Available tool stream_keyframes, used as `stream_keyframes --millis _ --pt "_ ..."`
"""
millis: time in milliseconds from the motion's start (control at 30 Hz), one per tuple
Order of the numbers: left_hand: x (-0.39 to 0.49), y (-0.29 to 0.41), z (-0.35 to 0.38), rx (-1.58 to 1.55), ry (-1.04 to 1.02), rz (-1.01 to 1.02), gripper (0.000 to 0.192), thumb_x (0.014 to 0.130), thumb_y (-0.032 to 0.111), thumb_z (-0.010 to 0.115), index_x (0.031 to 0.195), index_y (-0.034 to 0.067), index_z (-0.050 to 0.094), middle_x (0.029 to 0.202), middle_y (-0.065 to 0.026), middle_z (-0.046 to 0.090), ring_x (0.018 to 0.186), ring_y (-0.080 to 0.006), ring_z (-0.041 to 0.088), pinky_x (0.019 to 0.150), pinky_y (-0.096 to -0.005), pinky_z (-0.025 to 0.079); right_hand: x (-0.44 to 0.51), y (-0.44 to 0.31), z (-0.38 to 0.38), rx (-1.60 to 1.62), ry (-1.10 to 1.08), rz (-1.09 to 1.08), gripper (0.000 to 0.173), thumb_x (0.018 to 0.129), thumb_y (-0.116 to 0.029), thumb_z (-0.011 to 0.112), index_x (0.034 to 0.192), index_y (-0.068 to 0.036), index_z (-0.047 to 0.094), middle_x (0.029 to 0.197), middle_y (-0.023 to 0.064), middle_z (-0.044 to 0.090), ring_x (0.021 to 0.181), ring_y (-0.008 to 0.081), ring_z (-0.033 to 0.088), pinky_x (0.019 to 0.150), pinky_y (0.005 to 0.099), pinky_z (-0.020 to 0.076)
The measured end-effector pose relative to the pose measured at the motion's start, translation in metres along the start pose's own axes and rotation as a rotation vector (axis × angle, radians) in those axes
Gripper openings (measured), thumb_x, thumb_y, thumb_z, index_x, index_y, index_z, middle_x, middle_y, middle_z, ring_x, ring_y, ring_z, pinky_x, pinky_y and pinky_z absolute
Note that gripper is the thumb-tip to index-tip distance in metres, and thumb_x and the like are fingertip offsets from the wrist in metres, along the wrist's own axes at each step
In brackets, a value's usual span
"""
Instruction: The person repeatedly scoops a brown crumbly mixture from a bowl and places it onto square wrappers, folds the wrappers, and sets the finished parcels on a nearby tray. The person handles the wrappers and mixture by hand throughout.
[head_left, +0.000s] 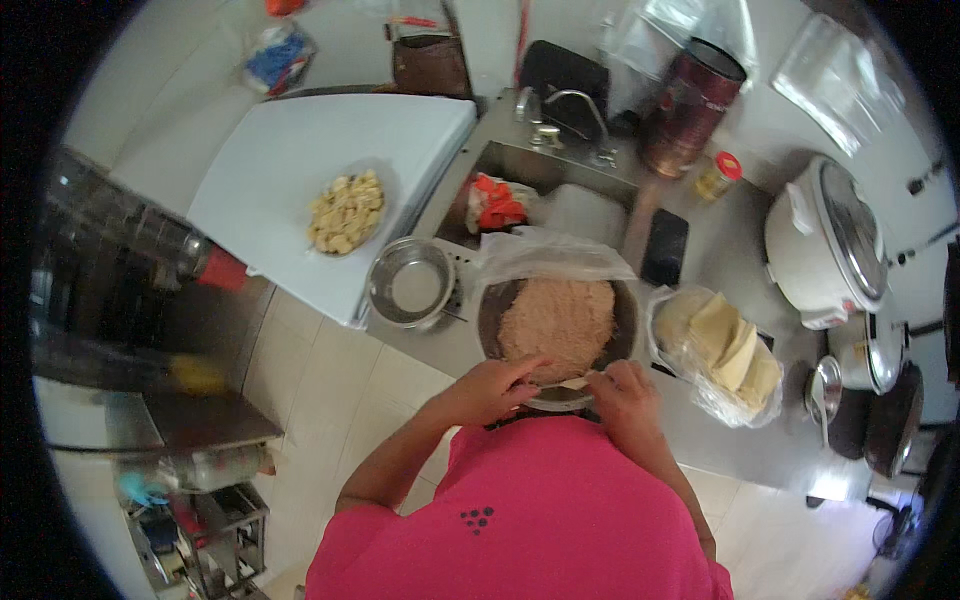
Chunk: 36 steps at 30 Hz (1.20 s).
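Ground meat filling (559, 322) fills much of a round metal bowl (491, 300) in front of me, with clear plastic film (555, 251) folded back over its far rim. At the bowl's near edge, my left hand (499, 386) has its fingers bent over the filling. My right hand (622, 390) pinches a small pale piece of dough wrapper (576, 383) at the near rim; whether the left fingers also hold it is unclear. To the right, pale wrapper sheets (724, 341) lie in a plastic-lined container. A plate of small, pale folded dumplings (346, 212) rests on the white surface at left.
An empty metal bowl (412, 285) stands left of the filling. Behind are a sink (517, 161) with a faucet (581, 101) and a dark phone (665, 247). A rice cooker (825, 232), a lidded jar (718, 177) and a ladle (826, 386) stand or lie at right.
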<state>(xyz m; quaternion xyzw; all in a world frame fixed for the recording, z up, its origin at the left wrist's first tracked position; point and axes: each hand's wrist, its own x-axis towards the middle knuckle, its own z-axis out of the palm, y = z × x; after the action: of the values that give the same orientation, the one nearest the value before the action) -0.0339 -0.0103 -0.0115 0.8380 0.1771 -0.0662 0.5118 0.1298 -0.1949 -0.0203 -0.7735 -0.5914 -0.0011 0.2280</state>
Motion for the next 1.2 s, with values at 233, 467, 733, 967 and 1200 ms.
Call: stream_keyframes --millis 233,467,733,967,1200 --pt "-0.041 -0.086 -0.089 0.197 0.414 -0.198 0.028 0.086 0.011 0.061 0.113 0.008 0.064 0.101 -0.0135 0.069 0.086 -0.0257 0.067 0.078 -0.0338 0.051 0.012 0.028 0.005 0.367 0.077 0.263 0.010 0.086 -0.007 0.059 0.095 -0.003 0.063 0.102 0.0122 0.062 0.091 0.0273 0.061 0.076 0.0405 0.0495" --pt "-0.032 -0.148 -0.101 0.992 0.697 -0.441 0.023 0.076 0.002 0.055 0.095 0.011 0.066 0.085 -0.0113 0.066 0.082 -0.0301 0.065 0.067 -0.0428 0.050 0.016 0.023 0.027 1.470 0.030 0.893 0.020 0.097 -0.015 0.053 0.108 0.000 0.056 0.097 0.0110 0.065 0.086 0.0208 0.067 0.073 0.0318 0.0548" --pt "-0.025 -0.077 -0.078 0.278 0.819 -0.027 0.010 0.076 0.004 0.066 0.085 0.004 0.067 0.076 -0.0106 0.063 0.066 -0.0251 0.061 0.059 -0.0342 0.046 0.009 0.035 0.036 1.472 0.059 0.858 0.020 0.095 -0.018 0.055 0.107 -0.002 0.058 0.092 0.0102 0.068 0.082 0.0206 0.068 0.072 0.0312 0.0554" --pt "0.021 0.013 -0.020 0.229 0.530 0.344 0.011 0.074 0.011 0.073 0.081 0.005 0.067 0.073 -0.0069 0.062 0.062 -0.0244 0.058 0.060 -0.0342 0.043 0.008 0.026 0.025 1.542 0.037 0.788 0.015 0.093 -0.011 0.059 0.104 -0.002 0.062 0.092 0.0110 0.069 0.081 0.0188 0.069 0.071 0.0288 0.0556" --pt "0.044 0.024 -0.010 0.286 0.475 0.422 0.014 0.074 0.013 0.074 0.082 0.006 0.066 0.076 -0.0065 0.063 0.061 -0.0230 0.058 0.059 -0.0324 0.041 0.005 0.028 0.013 1.431 0.004 0.746 0.017 0.094 -0.013 0.057 0.105 -0.001 0.063 0.094 0.0106 0.069 0.083 0.0175 0.069 0.073 0.0285 0.0551"
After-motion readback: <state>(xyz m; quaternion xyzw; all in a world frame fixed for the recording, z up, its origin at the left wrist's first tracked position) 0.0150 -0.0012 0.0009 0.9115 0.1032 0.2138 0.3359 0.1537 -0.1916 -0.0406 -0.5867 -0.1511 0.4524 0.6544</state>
